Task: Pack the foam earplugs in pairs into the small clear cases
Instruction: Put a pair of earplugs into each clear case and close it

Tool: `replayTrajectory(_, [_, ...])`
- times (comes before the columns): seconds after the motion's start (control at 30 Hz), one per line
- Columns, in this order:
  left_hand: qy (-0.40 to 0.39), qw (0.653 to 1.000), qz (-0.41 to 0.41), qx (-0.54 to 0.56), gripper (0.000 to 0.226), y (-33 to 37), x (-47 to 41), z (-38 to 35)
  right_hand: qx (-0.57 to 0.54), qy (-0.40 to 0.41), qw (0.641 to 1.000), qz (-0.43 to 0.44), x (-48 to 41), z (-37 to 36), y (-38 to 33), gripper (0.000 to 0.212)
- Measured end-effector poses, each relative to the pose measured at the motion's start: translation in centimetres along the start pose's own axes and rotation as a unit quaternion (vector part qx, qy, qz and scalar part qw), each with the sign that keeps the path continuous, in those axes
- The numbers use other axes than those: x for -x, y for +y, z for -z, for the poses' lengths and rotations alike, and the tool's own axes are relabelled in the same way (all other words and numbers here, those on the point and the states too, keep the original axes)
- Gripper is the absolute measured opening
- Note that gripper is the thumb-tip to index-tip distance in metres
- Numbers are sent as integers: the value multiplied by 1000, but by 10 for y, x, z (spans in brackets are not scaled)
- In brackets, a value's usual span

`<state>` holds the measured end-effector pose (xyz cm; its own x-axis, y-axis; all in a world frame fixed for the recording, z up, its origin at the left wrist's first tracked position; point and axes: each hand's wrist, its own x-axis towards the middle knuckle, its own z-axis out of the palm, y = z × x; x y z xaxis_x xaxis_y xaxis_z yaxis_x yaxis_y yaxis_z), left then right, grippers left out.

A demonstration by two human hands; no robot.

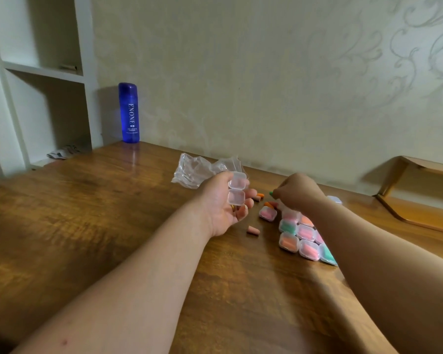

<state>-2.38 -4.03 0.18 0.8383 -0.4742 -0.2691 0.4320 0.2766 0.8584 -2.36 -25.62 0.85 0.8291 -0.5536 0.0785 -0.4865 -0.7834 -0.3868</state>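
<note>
While an open clear case (pixel 237 192) is gripped in the left hand (pixel 223 208), its two halves spread and apparently empty, a green earplug (pixel 270 192) is pinched in the curled fingers of the right hand (pixel 298 192), just beyond the cluster of filled cases (pixel 303 235) that lies on the tabletop (pixel 113 213). The step in hand is judged to be the gathering of a pair for this case. A second green plug cannot be made out. A loose pink earplug (pixel 253 229) and orange earplugs (pixel 260 195) are scattered left of the cluster. Next, a matching plug would be needed, both would be seated in one half, and the lid snapped down.
</note>
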Motion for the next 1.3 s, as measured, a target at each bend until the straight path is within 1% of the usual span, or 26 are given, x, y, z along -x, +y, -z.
replayTrajectory(0.1, [-8, 1000, 4, 10, 35, -1, 2, -3, -83, 68, 992, 71, 25, 17, -7, 23])
replayTrajectory(0.17, [-10, 1000, 5, 16, 35, -3, 1, -6, -150, 111, 974, 128, 55, 27, -14, 17])
replayTrajectory(0.23, [-19, 1000, 6, 18, 36, -6, 1, -9, -185, 131, 957, 184, 87, 30, -22, 10])
replayTrajectory(0.27, [-26, 1000, 5, 16, 35, -6, 1, -9, -179, 135, 952, 210, 99, 28, -26, 8])
replayTrajectory(0.33, [-42, 999, 1, 7, 30, -7, 2, -9, -132, 144, 947, 254, 112, 19, -32, 7])
replayTrajectory(0.43, [-52, 999, -12, -3, 27, -8, 4, -10, -67, 150, 942, 293, 115, 5, -32, 10])
replayTrajectory(0.6, [-58, 998, -7, -23, 39, -10, 6, -11, -23, 173, 930, 325, 116, -2, -25, 13])
replayTrajectory(0.73, [-63, 998, -12, -26, 33, -11, 3, -11, -5, 166, 931, 324, 118, -3, -24, 13])
replayTrajectory(0.83, [-65, 997, -12, -27, 43, -12, -3, -9, 2, 162, 931, 328, 119, -5, -24, 14])
replayTrajectory(0.9, [-66, 997, -11, -26, 44, -12, -5, -9, -4, 163, 931, 327, 118, -6, -23, 13])
replayTrajectory(0.97, [-64, 998, -5, -15, 45, -12, -7, -8, -31, 168, 932, 320, 117, -8, -21, 13])
replayTrajectory(1.07, [-59, 998, -6, -2, 43, -8, -6, -7, -103, 190, 930, 296, 113, -7, -18, 12])
replayTrajectory(1.13, [-29, 999, -20, -5, 41, -1, -4, -6, -144, 198, 937, 249, 108, -5, -12, 12])
replayTrajectory(1.17, [2, 999, -34, -8, 40, 4, -3, -4, -156, 200, 941, 223, 105, -5, -7, 13])
replayTrajectory(1.23, [76, 995, -67, -8, 36, 11, -8, 3, -153, 197, 951, 183, 100, -6, 1, 15])
replayTrajectory(1.3, [131, 988, -82, 8, 35, 16, -14, 11, -132, 185, 960, 164, 96, -9, 5, 16])
